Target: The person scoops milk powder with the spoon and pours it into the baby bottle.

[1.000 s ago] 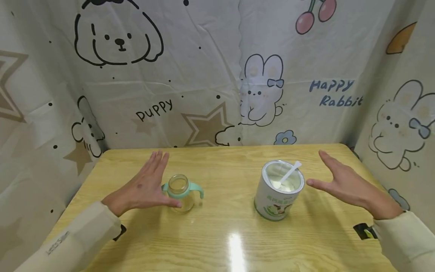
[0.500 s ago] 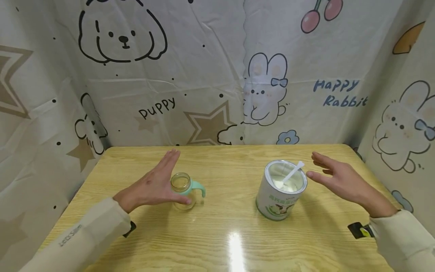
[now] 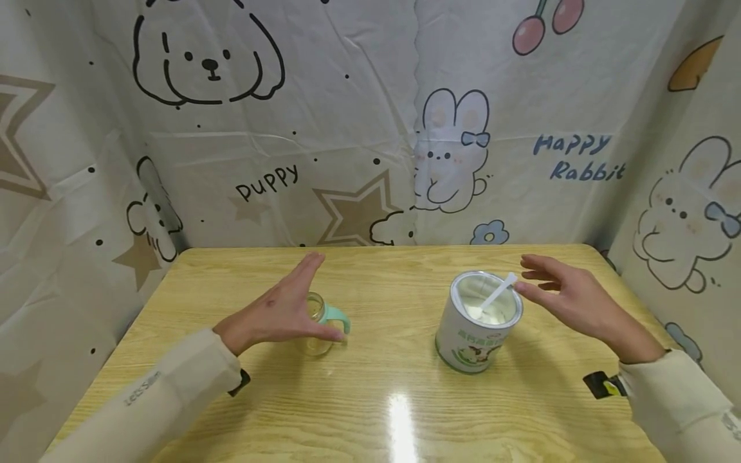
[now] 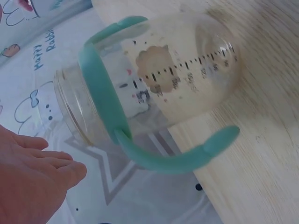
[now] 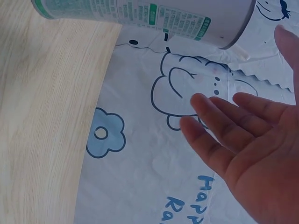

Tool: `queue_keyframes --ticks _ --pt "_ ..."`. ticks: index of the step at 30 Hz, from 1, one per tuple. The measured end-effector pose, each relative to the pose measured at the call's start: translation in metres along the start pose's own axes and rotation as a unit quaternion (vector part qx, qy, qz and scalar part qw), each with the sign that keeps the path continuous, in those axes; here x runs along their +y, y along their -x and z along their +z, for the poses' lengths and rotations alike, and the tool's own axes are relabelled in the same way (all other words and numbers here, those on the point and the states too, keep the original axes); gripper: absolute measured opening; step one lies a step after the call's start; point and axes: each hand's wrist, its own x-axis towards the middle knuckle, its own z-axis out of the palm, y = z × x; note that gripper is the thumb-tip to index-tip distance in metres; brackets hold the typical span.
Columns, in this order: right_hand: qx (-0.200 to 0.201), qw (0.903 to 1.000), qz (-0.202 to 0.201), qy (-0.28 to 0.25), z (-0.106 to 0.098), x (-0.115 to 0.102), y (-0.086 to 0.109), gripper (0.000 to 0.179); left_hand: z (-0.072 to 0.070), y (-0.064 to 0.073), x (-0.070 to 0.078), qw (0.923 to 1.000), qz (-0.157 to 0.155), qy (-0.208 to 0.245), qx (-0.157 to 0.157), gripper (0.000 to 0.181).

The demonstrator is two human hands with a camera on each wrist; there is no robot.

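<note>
A clear baby bottle (image 3: 320, 345) with a mint green two-handled collar (image 4: 100, 93) stands uncapped on the table. My left hand (image 3: 283, 312) is spread beside it, hiding its left part in the head view. In the left wrist view the fingers stay apart from the bottle's neck. To the right stands an open white milk powder can (image 3: 470, 341), with pale powder inside and a white scoop (image 3: 498, 294) leaning out over the rim. Beside that rim, my right hand (image 3: 570, 299) has loosely bent fingers and its thumb tip near the scoop's handle end. It holds nothing.
The wooden table (image 3: 393, 360) ends at the back against a printed cloth (image 3: 359, 128), which also hangs at both sides. A bright reflection lies on the tabletop near the front.
My left hand has moved right, from beside the bottle to cover more of it. My right hand has moved left toward the scoop, its fingers bending a little. Bottle and can stay put.
</note>
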Motion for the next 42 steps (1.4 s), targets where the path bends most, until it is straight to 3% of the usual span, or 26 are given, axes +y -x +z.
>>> queue_keyframes --ticks 8,14,33,42 --pt "0.073 0.9968 -0.03 0.012 0.004 -0.001 -0.001 0.053 0.006 -0.006 0.009 0.9996 0.006 0.027 -0.005 0.138" --pt "0.103 0.994 -0.037 0.004 0.007 -0.001 -0.003 0.047 0.011 -0.01 0.015 0.9991 0.01 0.04 -0.009 0.138" --pt "0.083 0.9957 0.019 -0.036 0.009 -0.003 -0.005 0.043 0.03 -0.025 0.033 0.9979 0.028 0.056 -0.019 0.138" --pt "0.076 0.996 0.02 -0.044 0.011 -0.005 -0.008 0.042 0.04 -0.031 0.041 0.9964 0.036 0.069 -0.034 0.136"
